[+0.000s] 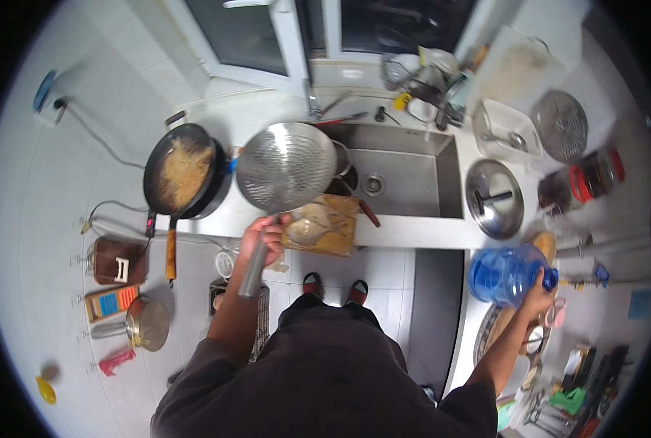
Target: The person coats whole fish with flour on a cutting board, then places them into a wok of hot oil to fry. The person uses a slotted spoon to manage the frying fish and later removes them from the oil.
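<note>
My left hand is wrapped around the handle of a large perforated metal skimmer, its round bowl raised over the counter just left of the sink. Under and beside the bowl, a wooden cutting board with whole flat fish lies at the counter's front edge. At the right, my right hand grips a clear blue plastic water jug near its neck; the jug is tipped on its side. Golden food sits in a dark frying pan at the left, with its wooden handle towards me.
A steel sink is set into the white counter. A brown knife handle juts past the board. Right of the sink are a metal lid and a white plastic basket. A power cord runs along the left wall.
</note>
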A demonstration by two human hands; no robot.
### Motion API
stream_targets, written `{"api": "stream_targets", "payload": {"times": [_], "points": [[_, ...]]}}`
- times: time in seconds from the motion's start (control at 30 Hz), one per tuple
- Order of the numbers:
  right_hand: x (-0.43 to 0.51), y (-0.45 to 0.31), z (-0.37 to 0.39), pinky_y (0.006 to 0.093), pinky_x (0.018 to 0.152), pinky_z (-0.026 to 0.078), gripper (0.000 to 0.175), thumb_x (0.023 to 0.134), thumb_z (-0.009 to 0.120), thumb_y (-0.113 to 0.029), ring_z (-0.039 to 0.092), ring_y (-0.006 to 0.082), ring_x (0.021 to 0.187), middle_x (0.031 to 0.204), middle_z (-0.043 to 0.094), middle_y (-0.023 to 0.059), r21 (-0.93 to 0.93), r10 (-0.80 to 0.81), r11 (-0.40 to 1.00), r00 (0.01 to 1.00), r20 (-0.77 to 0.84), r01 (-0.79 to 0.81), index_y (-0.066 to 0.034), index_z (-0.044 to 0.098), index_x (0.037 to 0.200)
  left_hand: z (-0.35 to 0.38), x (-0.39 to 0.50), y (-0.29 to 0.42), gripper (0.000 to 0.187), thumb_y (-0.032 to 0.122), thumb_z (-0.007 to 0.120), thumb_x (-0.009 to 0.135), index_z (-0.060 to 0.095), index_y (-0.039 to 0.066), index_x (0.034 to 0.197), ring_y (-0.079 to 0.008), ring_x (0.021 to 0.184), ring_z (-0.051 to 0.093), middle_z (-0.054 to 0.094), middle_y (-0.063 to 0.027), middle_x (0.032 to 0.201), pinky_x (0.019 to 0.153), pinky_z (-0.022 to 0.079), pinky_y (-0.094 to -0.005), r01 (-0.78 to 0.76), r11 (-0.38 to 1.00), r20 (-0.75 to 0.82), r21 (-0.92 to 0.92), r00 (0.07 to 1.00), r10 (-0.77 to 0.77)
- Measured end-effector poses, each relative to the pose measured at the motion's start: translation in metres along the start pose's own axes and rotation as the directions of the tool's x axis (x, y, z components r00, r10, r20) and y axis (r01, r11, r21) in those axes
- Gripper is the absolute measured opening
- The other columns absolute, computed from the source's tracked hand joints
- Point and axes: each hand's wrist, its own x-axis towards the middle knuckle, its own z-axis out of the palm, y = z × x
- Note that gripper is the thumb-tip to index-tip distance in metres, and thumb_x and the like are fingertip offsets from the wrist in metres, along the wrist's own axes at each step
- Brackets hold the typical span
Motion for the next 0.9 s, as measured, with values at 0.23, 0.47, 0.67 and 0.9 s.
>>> {"api": "stream_targets", "payload": {"times": [0.23,0.47,0.67,0.9], "points": [[-0.146,-0.167,0.127,0.0393,0.097,0.05,0.03,0.095,0.068,-0.007,0.064,0.0256,0.107,0.121,0.066,0.0148,0.531,-0.394,0.788,0.918,0.045,0.312,0.001,0.062,0.123,0.019,0.011,0.023,0.04,0.026,0.054,0.103,0.055,-0.005,0.128,-0.0064,0.053,0.052,0.053,0.0063,0.07,0.05,0.044,-0.02,-0.036,0.991,-0.073,0.129,0.996,0.045],[-0.399,-0.364,0.33,0.042,0.082,0.057,0.019,0.087,0.073,-0.016,0.073,0.0351,0.095,0.102,0.076,0.0181,0.556,-0.551,0.825,0.358,0.754,0.099,-0.0076,0.078,0.103,0.013,0.018,0.079,0.038,0.027,0.055,0.101,0.058,-0.003,0.125,-0.006,0.052,0.05,0.052,0.0061,0.069,0.048,0.043,-0.0197,-0.101,0.982,-0.163,0.162,0.978,0.127],[-0.456,-0.421,0.366,0.0495,0.093,0.053,0.04,0.089,0.069,-0.03,0.065,0.0468,0.115,0.12,0.068,0.0298,0.251,-0.29,0.956,0.362,0.886,0.153,0.0024,0.073,0.112,-0.013,0.016,0.104,0.038,0.027,0.055,0.1,0.059,-0.001,0.124,-0.0084,0.053,0.052,0.053,0.0041,0.068,0.047,0.046,-0.02,-0.083,0.989,-0.194,0.124,0.975,0.106],[-0.453,-0.393,0.416,0.0393,0.078,0.055,0.026,0.087,0.072,-0.009,0.072,0.0294,0.09,0.102,0.075,0.0178,0.319,-0.252,0.883,0.226,0.941,-0.345,0.0073,0.072,0.107,-0.038,0.024,0.114,0.037,0.03,0.055,0.1,0.061,0.002,0.123,-0.0092,0.053,0.052,0.055,0.0034,0.069,0.047,0.046,-0.0219,-0.053,0.971,-0.229,0.232,0.968,0.107]]}}
